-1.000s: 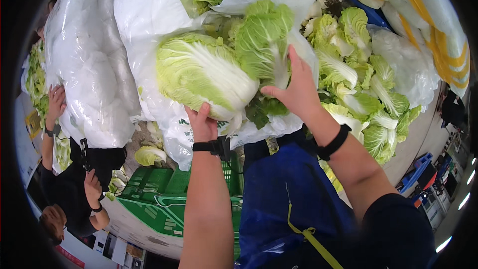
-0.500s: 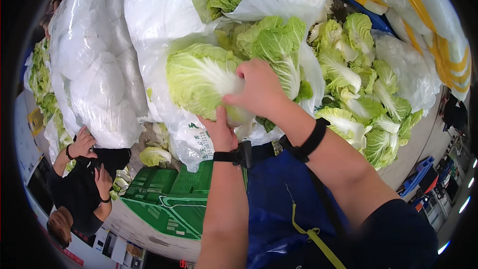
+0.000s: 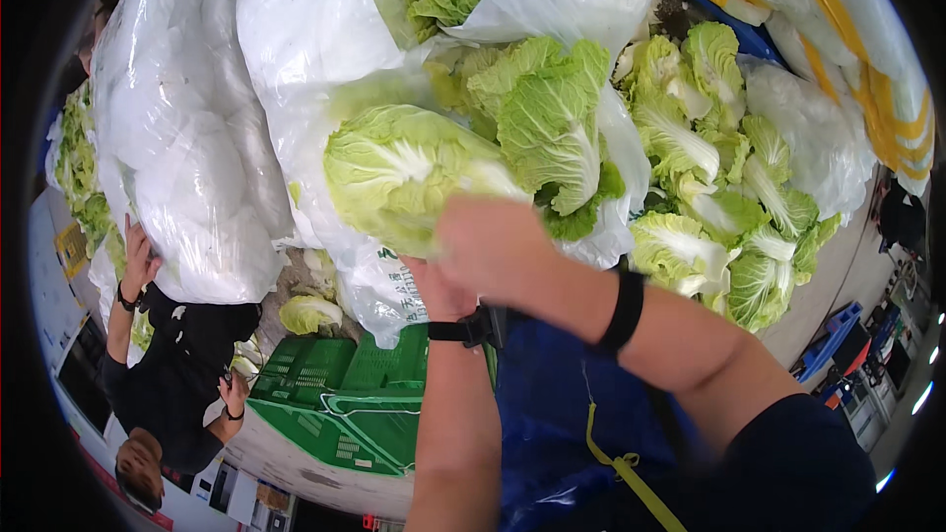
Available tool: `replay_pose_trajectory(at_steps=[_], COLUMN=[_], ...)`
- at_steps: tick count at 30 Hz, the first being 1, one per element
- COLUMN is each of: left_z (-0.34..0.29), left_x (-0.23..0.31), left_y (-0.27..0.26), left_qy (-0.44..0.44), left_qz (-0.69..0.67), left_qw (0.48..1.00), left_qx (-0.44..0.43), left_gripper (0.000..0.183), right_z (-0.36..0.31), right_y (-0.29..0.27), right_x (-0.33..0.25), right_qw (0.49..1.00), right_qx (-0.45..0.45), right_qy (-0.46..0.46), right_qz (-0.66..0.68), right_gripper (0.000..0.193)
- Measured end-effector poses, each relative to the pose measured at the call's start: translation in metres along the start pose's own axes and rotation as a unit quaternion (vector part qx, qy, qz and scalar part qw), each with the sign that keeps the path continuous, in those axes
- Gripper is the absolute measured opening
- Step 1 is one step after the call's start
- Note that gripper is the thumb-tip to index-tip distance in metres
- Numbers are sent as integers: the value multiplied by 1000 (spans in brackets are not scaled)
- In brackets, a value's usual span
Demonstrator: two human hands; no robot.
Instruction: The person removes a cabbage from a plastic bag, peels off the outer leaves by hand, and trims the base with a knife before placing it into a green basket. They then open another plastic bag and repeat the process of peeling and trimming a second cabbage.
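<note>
A pale green Chinese cabbage (image 3: pixel 394 172) lies on its side in front of me, its white base turned toward my right hand. From below, my left hand (image 3: pixel 441 288) holds it; most of that hand's fingers are hidden. My right hand (image 3: pixel 493 244) is at the near side of the cabbage's base, smeared by motion, so its fingers and anything in them cannot be made out. Just to the right, loose green cabbage leaves (image 3: pixel 562 128) stand at the mouth of a clear plastic bag (image 3: pixel 389 300).
Large filled plastic bags (image 3: pixel 187 167) stand at the left. Loose cabbage leaves (image 3: pixel 709 207) are piled at the right. Green crates (image 3: pixel 340 414) sit below at the left, beside a fallen leaf (image 3: pixel 309 314). Another person (image 3: pixel 163 394) in dark clothes stands at the far left.
My right hand has moved down and nearer to me from the cabbage's base. The cabbage has shifted slightly. The other person's hands have moved apart, one up along the bag.
</note>
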State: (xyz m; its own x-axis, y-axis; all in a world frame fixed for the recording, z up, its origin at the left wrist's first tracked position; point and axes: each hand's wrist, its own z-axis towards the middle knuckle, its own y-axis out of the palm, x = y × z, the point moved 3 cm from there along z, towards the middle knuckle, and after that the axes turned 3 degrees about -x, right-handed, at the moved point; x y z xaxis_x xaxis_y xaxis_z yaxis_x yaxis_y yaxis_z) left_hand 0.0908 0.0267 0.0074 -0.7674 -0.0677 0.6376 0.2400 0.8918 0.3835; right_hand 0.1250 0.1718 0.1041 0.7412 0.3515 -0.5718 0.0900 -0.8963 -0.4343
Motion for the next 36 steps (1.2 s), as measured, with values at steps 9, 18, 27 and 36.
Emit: replay_pose_trajectory(at_steps=[9, 18, 27, 36], left_z=[-8, -2, -6, 2], left_x=[37, 42, 24, 18], left_y=[44, 61, -13, -33], left_qy=[23, 92, 24, 63], left_qz=[90, 214, 101, 85], left_qw=[995, 970, 994, 994], left_qx=[19, 73, 23, 5], left_gripper=[66, 118, 116, 96], right_z=[-48, -139, -35, 101], right_y=[-3, -2, -53, -49], right_x=[59, 29, 15, 8], right_qw=[991, 931, 956, 897], right_qx=[-32, -50, 191, 359], right_qy=[-124, -362, -212, -91], right_qz=[-26, 8, -71, 240], right_gripper=[25, 12, 76, 26])
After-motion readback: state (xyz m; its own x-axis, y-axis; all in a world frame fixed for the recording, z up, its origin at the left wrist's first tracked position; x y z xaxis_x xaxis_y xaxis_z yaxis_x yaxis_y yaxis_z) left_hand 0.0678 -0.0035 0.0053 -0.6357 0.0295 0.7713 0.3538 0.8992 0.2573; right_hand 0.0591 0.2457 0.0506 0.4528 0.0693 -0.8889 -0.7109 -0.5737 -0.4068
